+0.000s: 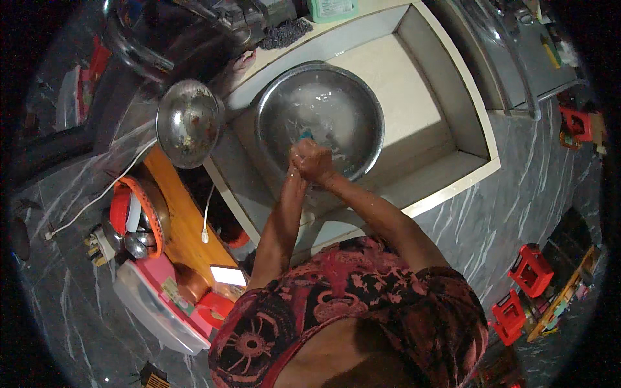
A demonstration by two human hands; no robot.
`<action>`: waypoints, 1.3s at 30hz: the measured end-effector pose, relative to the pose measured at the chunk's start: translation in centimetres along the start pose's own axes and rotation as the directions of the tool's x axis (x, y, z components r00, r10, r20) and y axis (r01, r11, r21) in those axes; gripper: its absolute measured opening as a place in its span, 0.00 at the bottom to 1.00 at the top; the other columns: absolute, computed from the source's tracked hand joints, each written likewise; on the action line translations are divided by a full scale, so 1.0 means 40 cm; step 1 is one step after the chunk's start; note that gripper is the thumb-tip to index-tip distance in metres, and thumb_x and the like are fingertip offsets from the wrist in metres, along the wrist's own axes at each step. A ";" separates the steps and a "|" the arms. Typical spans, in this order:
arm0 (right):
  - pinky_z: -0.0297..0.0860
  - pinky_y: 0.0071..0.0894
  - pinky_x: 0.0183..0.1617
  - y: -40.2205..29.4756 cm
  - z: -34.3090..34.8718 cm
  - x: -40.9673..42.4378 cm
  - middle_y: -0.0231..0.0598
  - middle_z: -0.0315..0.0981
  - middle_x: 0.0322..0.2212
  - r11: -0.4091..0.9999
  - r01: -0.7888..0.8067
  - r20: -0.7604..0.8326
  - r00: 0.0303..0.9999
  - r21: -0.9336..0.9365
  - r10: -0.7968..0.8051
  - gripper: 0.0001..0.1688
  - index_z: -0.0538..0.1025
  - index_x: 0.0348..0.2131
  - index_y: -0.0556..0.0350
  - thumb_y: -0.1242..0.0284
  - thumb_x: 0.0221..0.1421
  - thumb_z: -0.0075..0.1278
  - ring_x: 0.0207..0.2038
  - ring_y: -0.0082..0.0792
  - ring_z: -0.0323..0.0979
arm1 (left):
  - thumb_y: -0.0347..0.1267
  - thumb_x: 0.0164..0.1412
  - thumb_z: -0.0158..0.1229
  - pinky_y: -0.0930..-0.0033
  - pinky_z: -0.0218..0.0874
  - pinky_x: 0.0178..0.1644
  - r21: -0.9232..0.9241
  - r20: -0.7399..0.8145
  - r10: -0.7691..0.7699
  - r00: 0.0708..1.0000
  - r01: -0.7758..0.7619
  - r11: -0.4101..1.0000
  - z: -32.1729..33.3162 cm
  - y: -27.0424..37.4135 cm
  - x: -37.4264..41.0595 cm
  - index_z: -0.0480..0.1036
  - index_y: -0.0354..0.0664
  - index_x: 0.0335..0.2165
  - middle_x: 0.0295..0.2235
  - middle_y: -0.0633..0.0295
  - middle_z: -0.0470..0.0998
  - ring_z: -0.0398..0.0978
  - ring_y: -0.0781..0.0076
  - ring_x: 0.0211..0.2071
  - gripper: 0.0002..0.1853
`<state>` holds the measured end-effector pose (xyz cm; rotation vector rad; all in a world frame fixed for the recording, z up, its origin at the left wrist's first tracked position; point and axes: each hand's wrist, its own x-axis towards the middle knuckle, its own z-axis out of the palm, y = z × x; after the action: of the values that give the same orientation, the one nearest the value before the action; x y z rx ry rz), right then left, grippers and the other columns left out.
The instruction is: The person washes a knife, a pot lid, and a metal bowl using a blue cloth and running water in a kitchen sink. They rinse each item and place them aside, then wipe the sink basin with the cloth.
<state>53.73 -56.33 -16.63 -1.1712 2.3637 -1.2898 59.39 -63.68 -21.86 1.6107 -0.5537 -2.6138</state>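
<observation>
A round metal basin [371,150] of cloudy water stands in a pale, wide rectangular sink [388,63]. My left hand [297,156] and my right hand [318,162] are pressed together above the near half of the basin, fingers closed. A small bit of teal material [305,135] pokes out beyond the fingers; most of it is hidden in my grip, and its kind is unclear. White foam or ripples show on the water around it.
A metal colander [188,123] with food scraps stuck to it sits left of the sink. Nearby are an orange-rimmed basket [157,228] of dishes, a white cable [116,182] and a clear plastic box [150,310]. Red plastic stools [531,271] stand at right.
</observation>
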 end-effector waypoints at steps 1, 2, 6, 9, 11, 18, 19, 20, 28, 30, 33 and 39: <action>0.65 0.41 0.28 0.062 0.031 0.010 0.48 0.67 0.24 0.999 -0.024 0.000 1.000 -0.026 0.024 0.09 0.72 0.26 0.53 0.69 0.45 0.42 0.25 0.47 0.68 | 0.41 0.52 0.52 0.58 0.62 0.33 0.005 -0.039 0.011 0.999 -0.011 1.000 0.028 0.001 0.005 0.65 0.41 0.35 0.32 0.58 0.65 0.65 0.62 0.32 0.16; 0.64 0.42 0.27 0.104 0.047 0.013 0.48 0.67 0.24 0.998 -0.042 0.021 0.999 -0.044 0.043 0.09 0.72 0.25 0.53 0.69 0.46 0.41 0.24 0.48 0.68 | 0.40 0.52 0.52 0.60 0.63 0.32 -0.007 -0.091 0.027 0.996 -0.028 1.000 0.040 -0.003 0.012 0.66 0.41 0.33 0.30 0.59 0.66 0.66 0.64 0.31 0.15; 0.66 0.42 0.29 0.192 0.017 0.055 0.48 0.68 0.24 0.927 -0.283 0.108 0.942 -0.246 0.317 0.14 0.71 0.25 0.53 0.64 0.49 0.40 0.27 0.48 0.68 | 0.46 0.55 0.48 0.68 0.65 0.30 0.317 -0.321 0.293 0.900 -0.190 0.929 0.041 -0.029 0.068 0.69 0.44 0.25 0.25 0.62 0.71 0.70 0.70 0.24 0.17; 0.67 0.44 0.32 0.290 -0.018 0.074 0.50 0.67 0.30 0.844 -0.426 0.014 0.890 -0.325 0.455 0.19 0.71 0.30 0.52 0.57 0.52 0.37 0.31 0.49 0.69 | 0.46 0.52 0.53 0.65 0.64 0.30 0.462 -0.161 0.282 0.946 -0.180 0.868 -0.006 -0.013 0.081 0.70 0.38 0.32 0.27 0.60 0.70 0.69 0.68 0.29 0.21; 0.67 0.48 0.35 0.311 -0.027 0.081 0.52 0.61 0.41 0.771 -0.480 -0.147 0.873 -0.418 0.464 0.27 0.66 0.43 0.51 0.51 0.54 0.34 0.36 0.51 0.67 | 0.48 0.52 0.53 0.62 0.63 0.34 0.385 -0.213 0.184 0.960 -0.091 0.918 -0.078 0.016 0.091 0.68 0.41 0.37 0.31 0.59 0.70 0.68 0.67 0.34 0.23; 0.66 0.45 0.38 0.105 0.072 -0.034 0.51 0.65 0.38 0.946 -0.312 0.083 0.949 0.084 0.305 0.22 0.70 0.38 0.54 0.60 0.46 0.46 0.39 0.50 0.68 | 0.48 0.51 0.53 0.66 0.64 0.37 0.371 0.084 0.155 0.984 -0.176 0.912 -0.038 0.013 -0.001 0.63 0.42 0.47 0.38 0.57 0.69 0.69 0.65 0.37 0.28; 0.68 0.44 0.34 0.018 0.047 -0.037 0.49 0.68 0.29 0.978 -0.141 -0.077 0.985 0.154 0.154 0.18 0.71 0.33 0.57 0.63 0.45 0.47 0.34 0.51 0.69 | 0.47 0.52 0.53 0.66 0.64 0.37 0.320 0.106 0.112 0.988 -0.140 0.937 -0.051 0.013 -0.004 0.63 0.42 0.47 0.38 0.57 0.69 0.69 0.65 0.37 0.28; 0.68 0.44 0.33 -0.029 0.039 -0.048 0.49 0.69 0.28 0.986 -0.096 -0.075 0.991 0.133 0.106 0.17 0.71 0.32 0.58 0.63 0.45 0.47 0.32 0.51 0.70 | 0.47 0.52 0.52 0.66 0.64 0.37 0.265 0.115 0.065 0.991 -0.093 0.960 -0.068 0.019 -0.011 0.63 0.42 0.47 0.39 0.57 0.69 0.68 0.65 0.38 0.28; 0.65 0.47 0.27 0.029 0.040 0.056 0.49 0.70 0.20 0.973 -0.229 -0.062 0.972 -0.022 0.227 0.15 0.70 0.21 0.55 0.62 0.46 0.45 0.22 0.52 0.68 | 0.43 0.54 0.51 0.65 0.64 0.38 0.204 -0.079 0.111 0.991 -0.093 0.975 0.003 0.023 -0.017 0.61 0.39 0.47 0.42 0.56 0.67 0.67 0.64 0.40 0.26; 0.65 0.45 0.27 0.101 0.059 0.077 0.50 0.70 0.22 0.923 -0.351 -0.094 0.936 -0.158 0.340 0.17 0.71 0.20 0.55 0.60 0.47 0.43 0.23 0.51 0.69 | 0.42 0.54 0.50 0.64 0.64 0.38 0.248 -0.153 0.151 0.977 -0.110 0.963 0.059 0.029 -0.029 0.61 0.39 0.47 0.43 0.56 0.66 0.66 0.64 0.41 0.25; 0.67 0.44 0.28 0.254 0.024 0.057 0.49 0.71 0.21 0.926 -0.283 -0.040 0.959 -0.251 0.282 0.19 0.72 0.25 0.54 0.57 0.48 0.41 0.22 0.50 0.70 | 0.40 0.55 0.50 0.64 0.63 0.38 0.293 -0.159 0.120 0.980 -0.069 0.954 0.046 0.021 -0.002 0.61 0.38 0.47 0.44 0.56 0.66 0.65 0.63 0.42 0.24; 0.66 0.44 0.38 0.244 -0.008 0.046 0.54 0.62 0.42 0.831 -0.314 -0.109 0.948 -0.460 0.298 0.24 0.63 0.46 0.51 0.60 0.51 0.41 0.42 0.47 0.66 | 0.49 0.52 0.53 0.56 0.63 0.39 0.061 -0.091 -0.127 0.988 0.133 0.989 -0.088 -0.004 0.027 0.63 0.42 0.47 0.45 0.55 0.66 0.64 0.59 0.46 0.30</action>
<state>47.03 -54.50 -23.72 -0.8159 2.8401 -0.6461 61.98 -64.77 -24.26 1.8302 -0.5548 -2.6249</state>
